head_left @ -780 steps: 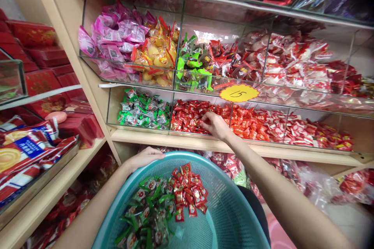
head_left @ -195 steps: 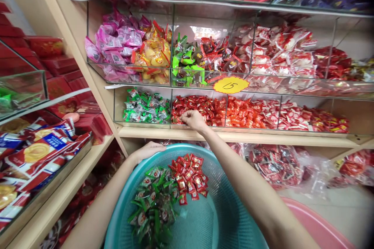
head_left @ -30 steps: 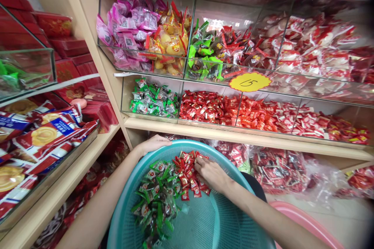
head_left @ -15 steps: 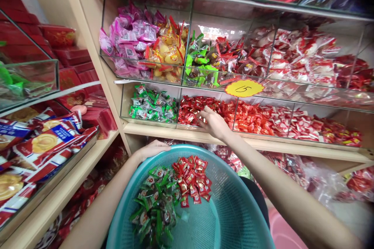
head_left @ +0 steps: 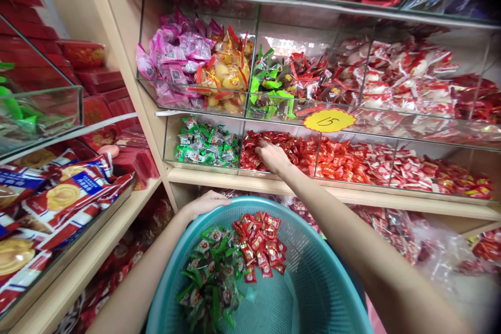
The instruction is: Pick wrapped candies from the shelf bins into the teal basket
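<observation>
My left hand (head_left: 205,205) is closed over the rim of a teal plastic basket (head_left: 332,276), at its far left side. Inside the basket lie green-and-dark wrapped candies (head_left: 211,276) and, right beside them, a heap of small red-wrapped candies (head_left: 260,242). My right hand (head_left: 273,156) reaches over the basket into a clear shelf compartment of dark red wrapped candies (head_left: 279,140). Its fingers are curled down among these candies, with the fingertips partly hidden.
Left of that compartment sit green-and-silver wrapped candies (head_left: 207,142); orange-red candies (head_left: 340,160) lie to its right. A yellow price tag (head_left: 329,120) marked 15 hangs above. Packaged biscuits (head_left: 66,193) fill the left shelf. A wooden shelf edge (head_left: 219,179) runs behind the basket.
My right hand has moved a little left and down into the dark red candies, its fingers now curled among them. My left hand stays on the basket rim.
</observation>
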`<action>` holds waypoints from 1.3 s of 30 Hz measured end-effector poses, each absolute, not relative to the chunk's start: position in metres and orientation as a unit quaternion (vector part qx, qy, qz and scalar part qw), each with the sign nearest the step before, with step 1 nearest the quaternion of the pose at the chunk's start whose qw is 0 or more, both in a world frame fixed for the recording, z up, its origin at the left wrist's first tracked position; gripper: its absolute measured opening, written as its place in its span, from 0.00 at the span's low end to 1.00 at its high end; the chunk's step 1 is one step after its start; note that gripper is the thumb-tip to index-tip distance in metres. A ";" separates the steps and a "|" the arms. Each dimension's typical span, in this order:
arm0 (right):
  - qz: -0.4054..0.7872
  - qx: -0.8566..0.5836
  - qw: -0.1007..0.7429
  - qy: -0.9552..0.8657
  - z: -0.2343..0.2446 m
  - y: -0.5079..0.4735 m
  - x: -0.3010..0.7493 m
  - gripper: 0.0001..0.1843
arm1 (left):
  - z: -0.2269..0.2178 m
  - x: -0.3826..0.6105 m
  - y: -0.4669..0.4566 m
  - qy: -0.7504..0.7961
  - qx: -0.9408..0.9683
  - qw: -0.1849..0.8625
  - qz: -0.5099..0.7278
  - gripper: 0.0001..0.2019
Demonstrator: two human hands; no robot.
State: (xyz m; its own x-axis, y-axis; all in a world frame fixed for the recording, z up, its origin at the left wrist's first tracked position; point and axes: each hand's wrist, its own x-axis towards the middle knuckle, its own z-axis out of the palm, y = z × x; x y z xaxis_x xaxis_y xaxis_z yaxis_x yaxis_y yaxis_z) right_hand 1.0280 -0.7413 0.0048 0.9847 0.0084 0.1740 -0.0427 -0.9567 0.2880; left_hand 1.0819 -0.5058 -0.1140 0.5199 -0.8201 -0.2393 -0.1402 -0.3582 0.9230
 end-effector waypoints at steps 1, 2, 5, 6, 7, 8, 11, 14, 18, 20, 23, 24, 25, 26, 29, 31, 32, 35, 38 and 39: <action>0.088 0.985 0.149 -0.007 0.005 -0.741 1.028 0.17 | -0.114 1.082 -0.506 -0.325 0.738 0.465 -0.366 0.22; 0.089 0.985 0.150 -0.004 0.006 -0.740 1.027 0.16 | -0.113 1.081 -0.506 -0.325 0.738 0.466 -0.365 0.22; 0.094 0.984 0.149 0.004 0.010 -0.739 1.023 0.16 | -0.112 1.080 -0.506 -0.323 0.737 0.470 -0.363 0.21; 0.101 0.984 0.145 0.005 0.012 -0.739 1.021 0.16 | -0.112 1.080 -0.506 -0.322 0.736 0.472 -0.364 0.21; 0.112 0.984 0.136 0.004 0.015 -0.739 1.017 0.16 | -0.112 1.080 -0.506 -0.321 0.734 0.473 -0.367 0.20; 0.129 0.984 0.122 0.001 0.017 -0.739 1.012 0.15 | -0.112 1.080 -0.506 -0.321 0.733 0.473 -0.369 0.20; 0.204 0.978 0.054 -0.009 0.023 -0.739 0.988 0.14 | -0.112 1.080 -0.506 -0.323 0.733 0.473 -0.367 0.20; 0.243 0.969 -0.041 0.020 0.017 -0.733 0.952 0.13 | -0.111 1.081 -0.507 -0.314 0.737 0.471 -0.370 0.21; 0.141 0.978 -0.124 0.092 -0.014 -0.723 0.903 0.12 | -0.111 1.081 -0.509 -0.294 0.736 0.472 -0.387 0.21; 0.082 0.984 -0.125 0.095 -0.037 -0.721 0.885 0.11 | -0.112 1.081 -0.510 -0.292 0.726 0.477 -0.400 0.22; 0.014 0.990 -0.114 0.078 -0.068 -0.721 0.868 0.10 | -0.112 1.080 -0.509 -0.289 0.721 0.483 -0.404 0.22; 0.000 0.991 -0.111 0.073 -0.076 -0.722 0.864 0.09 | -0.112 1.080 -0.509 -0.287 0.725 0.481 -0.401 0.21; -0.009 0.992 -0.108 0.066 -0.082 -0.722 0.862 0.09 | -0.112 1.080 -0.509 -0.287 0.728 0.479 -0.399 0.21; -0.015 0.992 -0.108 0.060 -0.087 -0.723 0.859 0.09 | -0.111 1.080 -0.508 -0.287 0.729 0.477 -0.398 0.21; -0.021 0.991 -0.127 0.042 -0.095 -0.724 0.855 0.09 | -0.111 1.079 -0.508 -0.291 0.727 0.475 -0.401 0.21; -0.023 0.987 -0.156 0.032 -0.097 -0.724 0.854 0.09 | -0.111 1.079 -0.508 -0.292 0.725 0.477 -0.403 0.21; -0.024 0.984 -0.172 0.029 -0.097 -0.724 0.853 0.09 | -0.111 1.080 -0.508 -0.292 0.725 0.477 -0.402 0.21; -0.022 0.972 -0.232 0.027 -0.099 -0.723 0.851 0.09 | -0.112 1.080 -0.508 -0.292 0.727 0.476 -0.399 0.21; -0.012 0.954 -0.299 0.029 -0.100 -0.723 0.850 0.09 | -0.112 1.080 -0.508 -0.297 0.726 0.476 -0.398 0.21; -0.010 0.948 -0.318 0.026 -0.101 -0.723 0.850 0.08 | -0.112 1.081 -0.508 -0.299 0.726 0.474 -0.398 0.21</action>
State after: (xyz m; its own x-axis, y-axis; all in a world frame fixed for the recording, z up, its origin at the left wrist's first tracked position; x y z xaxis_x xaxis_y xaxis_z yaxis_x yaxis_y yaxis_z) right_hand 0.8497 -0.7227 -0.1005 0.9985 0.0552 -0.0016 0.0430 -0.7966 -0.6030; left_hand 1.0806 -0.5077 -0.1122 0.5042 -0.8116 -0.2951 -0.0564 -0.3720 0.9265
